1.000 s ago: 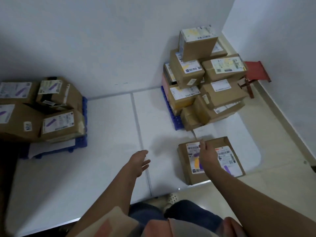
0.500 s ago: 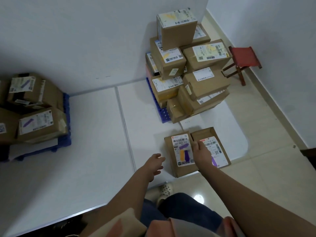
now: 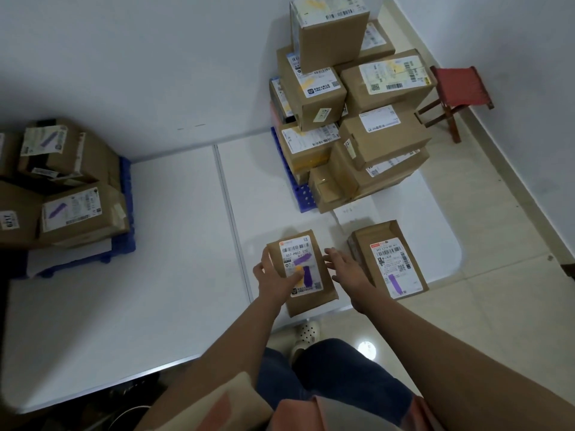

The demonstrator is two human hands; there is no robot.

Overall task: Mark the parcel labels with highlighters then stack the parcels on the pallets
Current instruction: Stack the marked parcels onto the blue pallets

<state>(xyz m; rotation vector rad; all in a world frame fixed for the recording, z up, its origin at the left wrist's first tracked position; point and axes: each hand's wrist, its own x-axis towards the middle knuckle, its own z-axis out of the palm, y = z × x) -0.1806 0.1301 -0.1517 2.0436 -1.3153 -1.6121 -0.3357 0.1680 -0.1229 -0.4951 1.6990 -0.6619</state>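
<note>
1. Far to the left of both hands stands the pallet (image 3: 126, 213) with purple-marked parcels.
2. Directly between the hands lies the small parcel (image 3: 306, 275), long axis pointing away from the person.
3. Left hand (image 3: 273, 279) grips its left edge; right hand (image 3: 345, 265) hovers open beside it (not touching, I think).
4. Its label (image 3: 300, 264) reads "507-P802 T72".

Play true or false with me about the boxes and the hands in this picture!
1. The left hand grips the small box with purple and orange marks. True.
2. The right hand holds a highlighter. False: it is open and holds nothing.
3. The stool in the corner is red. True.
4. The box beside the right hand has no marks. False: its label shows a purple stripe.
5. Both pallets are bare. False: boxes are stacked on them.
</note>
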